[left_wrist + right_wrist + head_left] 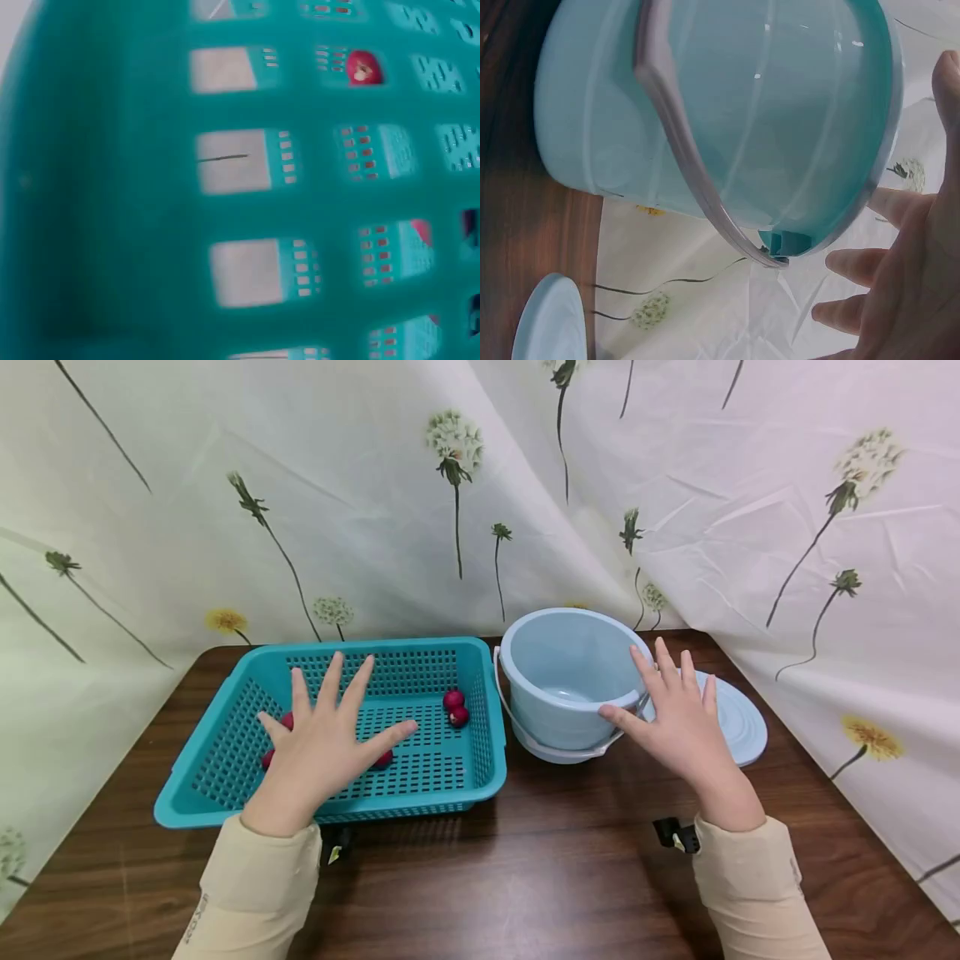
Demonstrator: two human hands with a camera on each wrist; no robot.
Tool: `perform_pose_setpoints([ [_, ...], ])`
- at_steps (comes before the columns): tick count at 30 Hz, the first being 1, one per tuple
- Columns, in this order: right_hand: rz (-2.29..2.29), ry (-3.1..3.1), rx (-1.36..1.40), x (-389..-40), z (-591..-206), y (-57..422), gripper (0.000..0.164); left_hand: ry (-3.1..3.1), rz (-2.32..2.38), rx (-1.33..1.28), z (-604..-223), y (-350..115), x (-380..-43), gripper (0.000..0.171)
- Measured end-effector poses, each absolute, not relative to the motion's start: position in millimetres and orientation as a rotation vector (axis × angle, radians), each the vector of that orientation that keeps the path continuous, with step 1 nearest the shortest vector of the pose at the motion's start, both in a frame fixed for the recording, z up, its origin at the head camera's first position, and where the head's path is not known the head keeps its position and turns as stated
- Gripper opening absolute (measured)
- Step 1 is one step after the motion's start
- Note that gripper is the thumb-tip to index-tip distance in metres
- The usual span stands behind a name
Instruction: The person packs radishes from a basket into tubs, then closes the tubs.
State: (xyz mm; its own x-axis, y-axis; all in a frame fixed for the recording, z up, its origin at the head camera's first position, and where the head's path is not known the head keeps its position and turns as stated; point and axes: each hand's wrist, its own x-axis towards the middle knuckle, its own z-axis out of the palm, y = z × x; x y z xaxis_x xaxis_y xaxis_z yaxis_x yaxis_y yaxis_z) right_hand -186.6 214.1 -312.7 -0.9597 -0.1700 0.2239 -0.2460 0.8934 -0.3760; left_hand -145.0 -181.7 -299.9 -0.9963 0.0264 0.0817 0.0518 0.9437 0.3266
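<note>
My left hand, fingers spread wide, hovers over the front left part of a teal perforated plastic basket. Several small round red things that look like radishes lie in the basket, some partly covered by this hand. Through the basket's holes, the left wrist view shows one red radish. The right hand is also spread, beside the right rim of a light blue bucket. No fingers curl round the bucket; whether they touch its rim I cannot tell. Its white handle hangs down at the front.
A round light blue lid lies on the dark wooden table, right of the bucket. Behind everything hangs a white cloth with dandelion prints. Small black devices sit at the wrists.
</note>
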Motion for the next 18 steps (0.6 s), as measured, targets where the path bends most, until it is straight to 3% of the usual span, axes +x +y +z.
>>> perform_pose_setpoints([
  [11,1.249,-2.732,0.272,-199,-310,217,0.070,-3.044,-0.665,-0.144,-271,-176,-141,0.099],
  [18,1.641,-2.521,0.164,-209,-318,218,0.066,-3.030,-0.804,-0.238,-254,-172,-144,0.092],
])
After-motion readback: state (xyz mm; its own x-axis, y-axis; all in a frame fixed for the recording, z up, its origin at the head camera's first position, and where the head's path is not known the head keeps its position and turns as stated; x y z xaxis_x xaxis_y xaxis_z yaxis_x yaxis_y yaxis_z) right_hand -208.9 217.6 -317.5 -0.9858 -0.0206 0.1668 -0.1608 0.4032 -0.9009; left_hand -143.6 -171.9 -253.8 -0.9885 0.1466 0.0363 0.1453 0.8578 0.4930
